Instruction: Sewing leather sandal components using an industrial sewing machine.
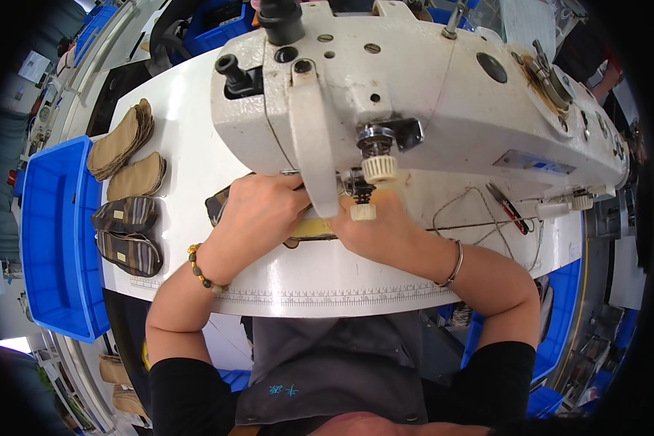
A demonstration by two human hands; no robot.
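Under the head of a white sewing machine (429,80), both my hands are on a dark plaid fabric piece (216,206) with a yellow strip (315,229) along its near side. My left hand (260,211) lies over the piece, fingers bent and pressed together close to the needle area. From the other side, my right hand (376,227) grips the yellow end, its fingertips partly covered by the machine's tension knobs (380,169). A long white lever (314,138) hangs between the hands. The needle itself is hidden.
On the left of the white table (189,87) lie stacked tan fabric pieces (120,139) and dark plaid sewn pieces (127,251). Beyond them is a blue bin (62,240). Red-and-black thread snips (509,209) and loose cord (479,207) are at right. A ruler strip (327,296) runs along the near edge.
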